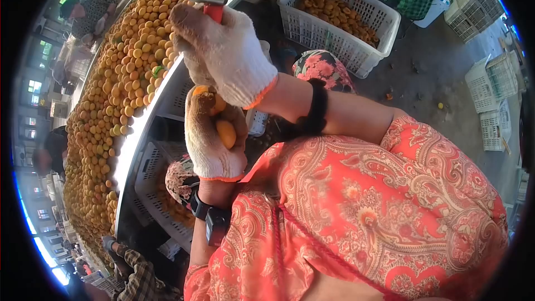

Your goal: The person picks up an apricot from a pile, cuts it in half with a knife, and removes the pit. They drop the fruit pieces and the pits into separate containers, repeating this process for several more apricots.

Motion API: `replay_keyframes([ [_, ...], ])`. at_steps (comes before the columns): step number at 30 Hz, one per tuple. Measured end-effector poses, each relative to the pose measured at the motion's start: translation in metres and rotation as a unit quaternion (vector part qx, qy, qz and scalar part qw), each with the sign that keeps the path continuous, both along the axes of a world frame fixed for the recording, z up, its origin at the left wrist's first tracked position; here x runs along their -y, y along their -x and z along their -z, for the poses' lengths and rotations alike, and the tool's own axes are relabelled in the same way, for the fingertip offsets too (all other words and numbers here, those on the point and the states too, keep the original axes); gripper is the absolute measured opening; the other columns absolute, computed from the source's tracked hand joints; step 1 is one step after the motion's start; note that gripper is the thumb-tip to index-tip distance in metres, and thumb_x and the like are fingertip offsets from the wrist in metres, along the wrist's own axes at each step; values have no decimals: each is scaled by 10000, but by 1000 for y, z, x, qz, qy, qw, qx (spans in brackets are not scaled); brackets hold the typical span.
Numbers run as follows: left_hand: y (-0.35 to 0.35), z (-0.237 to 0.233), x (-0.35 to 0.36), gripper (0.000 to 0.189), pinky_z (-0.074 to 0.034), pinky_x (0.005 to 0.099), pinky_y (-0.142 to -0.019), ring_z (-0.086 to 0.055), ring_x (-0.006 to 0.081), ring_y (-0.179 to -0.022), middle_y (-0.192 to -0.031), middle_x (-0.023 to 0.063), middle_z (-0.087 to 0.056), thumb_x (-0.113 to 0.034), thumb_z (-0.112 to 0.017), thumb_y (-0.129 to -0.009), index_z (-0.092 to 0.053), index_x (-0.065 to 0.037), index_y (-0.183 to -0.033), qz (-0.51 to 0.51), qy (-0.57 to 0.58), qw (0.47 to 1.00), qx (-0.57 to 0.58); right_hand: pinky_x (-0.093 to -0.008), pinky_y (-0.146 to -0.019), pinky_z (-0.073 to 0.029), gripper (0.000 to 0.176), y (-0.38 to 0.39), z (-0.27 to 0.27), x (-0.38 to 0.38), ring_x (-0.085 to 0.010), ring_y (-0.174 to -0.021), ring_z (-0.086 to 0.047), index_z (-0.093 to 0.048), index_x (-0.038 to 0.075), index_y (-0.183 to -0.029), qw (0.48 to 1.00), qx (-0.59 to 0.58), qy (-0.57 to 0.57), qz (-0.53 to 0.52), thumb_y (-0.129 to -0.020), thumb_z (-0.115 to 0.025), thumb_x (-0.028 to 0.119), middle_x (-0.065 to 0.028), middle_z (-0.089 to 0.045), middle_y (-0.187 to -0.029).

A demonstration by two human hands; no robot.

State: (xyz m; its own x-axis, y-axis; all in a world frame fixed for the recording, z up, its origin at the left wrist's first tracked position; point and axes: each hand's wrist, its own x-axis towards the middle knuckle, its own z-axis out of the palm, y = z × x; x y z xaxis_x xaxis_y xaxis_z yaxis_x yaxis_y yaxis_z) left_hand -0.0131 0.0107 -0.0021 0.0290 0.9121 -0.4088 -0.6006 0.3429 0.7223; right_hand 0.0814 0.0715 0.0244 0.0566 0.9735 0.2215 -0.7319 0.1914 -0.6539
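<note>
My right hand, in a white knitted glove browned at the fingers, is closed around the red handle of a metal tool. A silver crosspiece and a shaft stick out past the fist; the tool's kind does not show clearly. Just below, my left hand, in a similar stained glove, is curled around apricots. One whole apricot rests in its palm, and more orange fruit shows at its fingertips, right under my right hand. Beside both hands, a heap of apricots covers the long metal-edged table.
A white crate of opened apricots stands on the floor at the upper right. Another crate with orange pieces sits below the table edge. Stacked crates line the far right. Co-workers are along the table; a plaid sleeve shows lower left.
</note>
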Motion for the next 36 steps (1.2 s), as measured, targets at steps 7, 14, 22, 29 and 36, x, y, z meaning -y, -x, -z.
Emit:
replay_keyframes([
  [7,21,23,-17,190,-347,215,-487,-444,107,-601,-747,-21,-451,-295,-603,-975,-523,-122,-966,144,-82,974,157,-291,-430,-245,379,-9,20,-27,-123,-431,-308,-501,127,-755,974,-136,153,-100,-970,-634,410,23,-365,-546],
  [14,27,52,-47,384,-222,276,-374,-331,137,-448,-601,1,-405,-463,-407,-989,-495,-111,-863,222,-35,959,173,-301,-415,-225,391,10,52,-71,-141,-403,-294,-495,140,-746,945,-193,250,-89,-986,-600,430,20,-368,-535],
  [22,54,65,-75,292,-392,232,-467,-531,151,-569,-783,4,-596,-445,-597,-955,-587,-155,-983,-28,55,998,27,-322,-585,-508,282,9,64,-65,-146,-638,-615,-630,67,-989,967,222,-111,-58,-902,-750,307,-46,-626,-720],
  [29,90,53,-64,177,-464,258,-525,-592,132,-667,-841,-3,-604,-337,-638,-940,-601,-182,-1017,-97,54,992,-62,-362,-664,-524,219,23,101,-44,-254,-703,-665,-624,28,-1044,876,458,-154,-11,-862,-676,139,-181,-644,-780],
  [36,279,48,-8,181,-354,241,-446,-485,104,-547,-746,1,-558,-294,-579,-970,-580,-118,-927,-259,8,879,-401,-412,-836,-502,378,-4,118,-53,-351,-970,-673,-618,-15,-1062,798,603,9,3,-847,-735,272,-226,-688,-982],
])
